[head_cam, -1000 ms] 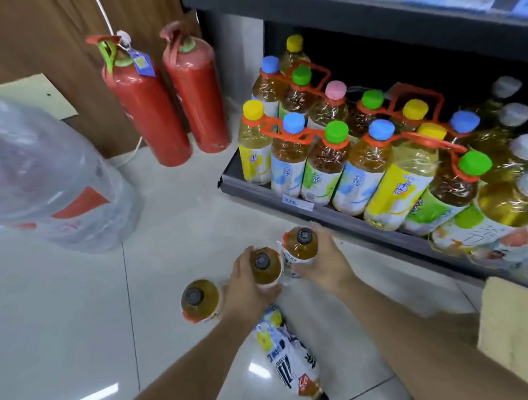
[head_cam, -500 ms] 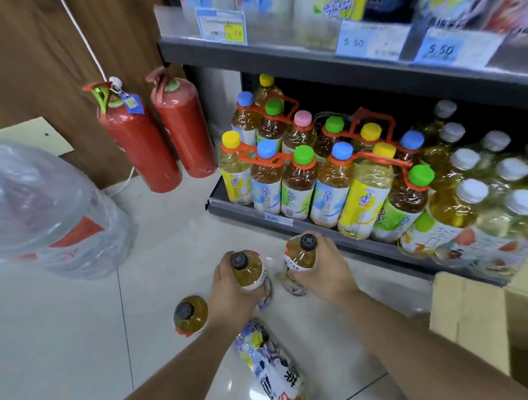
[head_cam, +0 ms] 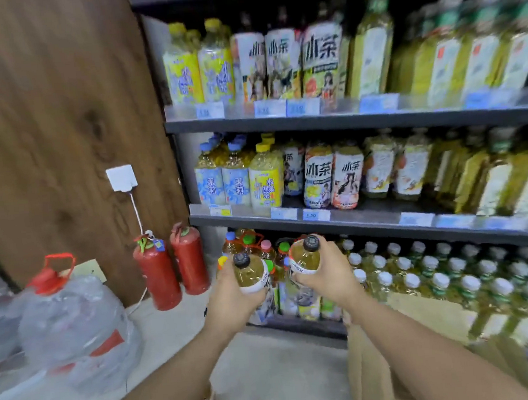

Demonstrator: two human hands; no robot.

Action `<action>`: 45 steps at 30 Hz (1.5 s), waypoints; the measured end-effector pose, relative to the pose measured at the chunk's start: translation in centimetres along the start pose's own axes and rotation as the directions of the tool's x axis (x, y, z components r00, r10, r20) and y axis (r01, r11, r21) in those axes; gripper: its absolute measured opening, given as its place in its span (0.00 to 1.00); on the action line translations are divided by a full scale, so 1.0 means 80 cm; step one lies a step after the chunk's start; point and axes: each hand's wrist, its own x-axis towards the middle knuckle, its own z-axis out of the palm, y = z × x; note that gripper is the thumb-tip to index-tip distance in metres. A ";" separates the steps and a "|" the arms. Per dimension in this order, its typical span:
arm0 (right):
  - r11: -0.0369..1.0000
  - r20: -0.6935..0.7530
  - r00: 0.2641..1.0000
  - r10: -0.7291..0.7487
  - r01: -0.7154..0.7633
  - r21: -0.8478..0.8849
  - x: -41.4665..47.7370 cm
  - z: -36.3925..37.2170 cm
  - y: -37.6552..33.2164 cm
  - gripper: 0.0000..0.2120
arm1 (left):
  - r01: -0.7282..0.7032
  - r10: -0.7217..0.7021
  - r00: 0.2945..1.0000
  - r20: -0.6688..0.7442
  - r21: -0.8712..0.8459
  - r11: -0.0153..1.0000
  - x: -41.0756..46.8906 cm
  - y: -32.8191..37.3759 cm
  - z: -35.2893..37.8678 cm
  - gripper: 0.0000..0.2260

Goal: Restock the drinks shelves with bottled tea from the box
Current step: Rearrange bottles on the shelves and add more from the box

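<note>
Left hand (head_cam: 230,301) grips one tea bottle (head_cam: 250,272), right hand (head_cam: 327,277) another (head_cam: 306,256); two red extinguishers (head_cam: 157,273) beside shelves (head_cam: 345,119)

A shop is shown, of the small grocery kind; dark metal shelves (head_cam: 329,120) are stacked in tiers and packed with rows of bottled drinks (head_cam: 318,176), grouped by label and cap colour; price tags (head_cam: 311,215) are clipped along the shelf edges, one reading 5.50; two red fire extinguishers (head_cam: 173,268) are stood on the tiled floor (head_cam: 271,368) against a wood-panelled wall (head_cam: 51,122); large water jugs (head_cam: 72,325) are kept beside them; part of a cardboard box (head_cam: 376,365) is seen by the bottom shelf.
</note>
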 end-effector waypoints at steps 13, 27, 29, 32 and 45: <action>0.984 -0.174 0.980 -0.100 0.071 -0.164 0.072 -0.200 -0.055 0.39 | -0.323 0.321 0.946 0.037 0.088 0.942 0.128 0.195 0.000 0.37; 0.976 -0.061 0.996 -0.071 0.056 -0.208 0.223 -0.225 0.070 0.40 | -0.443 0.421 0.893 0.160 0.137 0.886 0.316 0.182 0.106 0.38; 0.980 -0.028 0.999 -0.045 0.038 -0.196 0.229 -0.225 0.087 0.32 | -0.376 0.357 0.922 0.151 0.133 0.917 0.332 0.175 0.118 0.38; 0.994 -0.048 0.999 0.005 -0.010 -0.104 0.243 -0.229 0.101 0.30 | -0.275 0.245 0.951 0.186 0.156 0.949 0.355 0.170 0.125 0.36; 0.961 -0.303 0.913 0.272 -0.243 0.130 0.251 -0.177 0.131 0.47 | -0.162 0.017 0.951 0.308 0.454 0.876 0.388 0.190 0.139 0.40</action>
